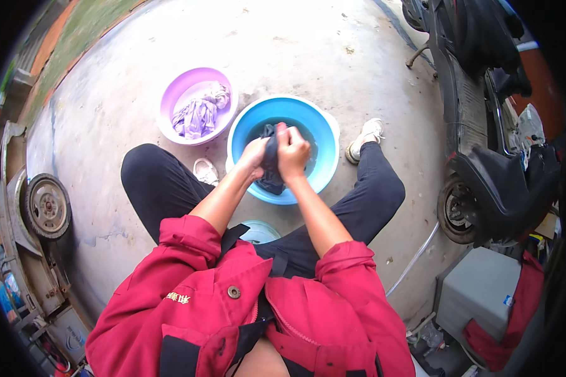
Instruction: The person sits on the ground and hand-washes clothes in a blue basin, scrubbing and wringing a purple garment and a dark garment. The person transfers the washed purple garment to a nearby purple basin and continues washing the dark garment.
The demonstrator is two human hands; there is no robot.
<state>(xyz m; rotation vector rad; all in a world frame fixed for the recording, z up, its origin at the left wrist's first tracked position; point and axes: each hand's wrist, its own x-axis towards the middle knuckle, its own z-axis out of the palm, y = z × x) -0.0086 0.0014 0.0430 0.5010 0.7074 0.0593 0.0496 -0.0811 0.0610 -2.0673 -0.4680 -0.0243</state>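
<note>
Between my feet stands a round blue plastic basin (328, 155) with a pale rim, holding dark, murky water (313, 136). Over it, my left hand (253, 158) and my right hand (293, 153) grip a dark wet cloth (270, 162), likely a garment, bunched between them. Part of the cloth hangs down against the basin's near side; its lower folds are partly hidden by my hands. To the upper left, a pink-purple plastic basin (170, 99) contains a crumpled lilac cloth (198, 115).
A black scooter (471, 155) stands along the right, with a grey box (481, 282) and a red cloth (519, 320) behind it. At left is a metal cart with a rubber-tyred wheel (48, 206). A pale hose (415, 259) crosses the concrete floor (287, 47).
</note>
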